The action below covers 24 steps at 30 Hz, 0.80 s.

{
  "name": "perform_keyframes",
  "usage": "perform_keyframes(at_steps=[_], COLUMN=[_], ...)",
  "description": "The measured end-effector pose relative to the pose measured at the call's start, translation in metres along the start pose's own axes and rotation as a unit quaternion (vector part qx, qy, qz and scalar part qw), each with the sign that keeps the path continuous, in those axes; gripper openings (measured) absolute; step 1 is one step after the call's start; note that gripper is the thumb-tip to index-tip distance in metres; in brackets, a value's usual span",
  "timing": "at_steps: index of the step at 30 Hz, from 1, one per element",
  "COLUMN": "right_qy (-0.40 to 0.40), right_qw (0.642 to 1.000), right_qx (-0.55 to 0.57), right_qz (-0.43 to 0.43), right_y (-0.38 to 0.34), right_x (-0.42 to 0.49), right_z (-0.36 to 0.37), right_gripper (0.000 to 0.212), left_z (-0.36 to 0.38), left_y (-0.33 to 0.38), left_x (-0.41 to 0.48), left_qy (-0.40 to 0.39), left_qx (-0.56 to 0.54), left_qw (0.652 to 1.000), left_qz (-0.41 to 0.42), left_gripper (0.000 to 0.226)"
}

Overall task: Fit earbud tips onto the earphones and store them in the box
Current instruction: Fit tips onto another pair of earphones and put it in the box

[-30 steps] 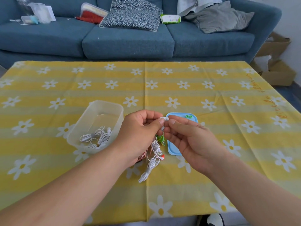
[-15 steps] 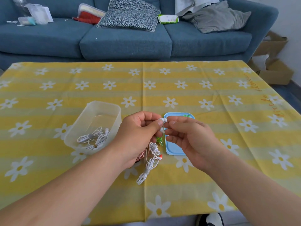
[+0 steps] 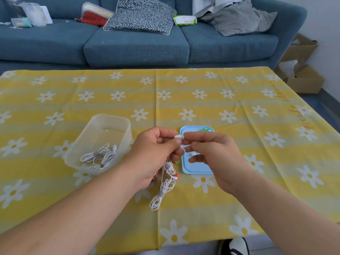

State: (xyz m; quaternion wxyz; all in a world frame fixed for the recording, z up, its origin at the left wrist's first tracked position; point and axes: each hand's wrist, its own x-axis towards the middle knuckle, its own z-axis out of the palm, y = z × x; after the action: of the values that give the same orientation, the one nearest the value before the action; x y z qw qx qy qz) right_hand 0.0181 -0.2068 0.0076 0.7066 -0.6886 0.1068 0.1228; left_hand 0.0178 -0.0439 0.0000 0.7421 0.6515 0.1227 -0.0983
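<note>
My left hand [image 3: 156, 153] pinches a white earbud [image 3: 178, 137] above the table, and its white cable [image 3: 163, 188] hangs down to the cloth, with an orange tip showing on it. My right hand [image 3: 211, 151] meets it, fingertips closed on the same earbud or a tip; which one I cannot tell. Under the right hand lies the blue lid [image 3: 195, 168], with two green tips [image 3: 205, 129] at its far edge. The clear plastic box [image 3: 103, 142] to the left holds coiled white earphones [image 3: 100, 157].
The table wears a yellow daisy cloth [image 3: 184, 92]. Behind it stands a blue sofa [image 3: 136, 43] with cushions and packets. Cardboard boxes [image 3: 301, 70] sit on the floor at the right. A shoe [image 3: 237, 245] shows below the table's near edge.
Both hands stay together at the earbud with only slight finger shifts. The view has tilted a little.
</note>
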Motion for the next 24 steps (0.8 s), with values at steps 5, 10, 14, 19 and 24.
perform_keyframes(at_steps=[5,10,14,19,24], right_qy=[-0.008,-0.028,-0.012,0.091,0.023], right_qw=[0.999,0.993,0.999,0.962,0.881], right_qx=[0.048,0.096,0.022,-0.255,-0.471], right_qz=[0.021,0.068,0.039,-0.031,-0.031], right_y=[-0.002,-0.004,-0.004,0.001,0.029], right_x=[-0.001,0.0,0.003,0.02,0.035], right_z=[0.0,0.0,-0.002,-0.016,-0.014], right_gripper=[0.034,0.035,0.034,0.027,0.025], left_z=[0.003,0.002,0.002,-0.001,-0.008], left_y=[0.001,0.002,0.002,0.001,0.0], left_x=[0.0,0.0,0.0,0.0,-0.001], left_qy=[-0.002,0.009,0.01,0.008,0.006], left_qx=[-0.014,-0.012,-0.013,-0.027,-0.036], left_qw=[1.0,1.0,1.0,0.999,0.999], left_qz=[-0.008,-0.011,-0.019,-0.034,-0.04], left_gripper=[0.013,0.012,0.013,0.015,0.016])
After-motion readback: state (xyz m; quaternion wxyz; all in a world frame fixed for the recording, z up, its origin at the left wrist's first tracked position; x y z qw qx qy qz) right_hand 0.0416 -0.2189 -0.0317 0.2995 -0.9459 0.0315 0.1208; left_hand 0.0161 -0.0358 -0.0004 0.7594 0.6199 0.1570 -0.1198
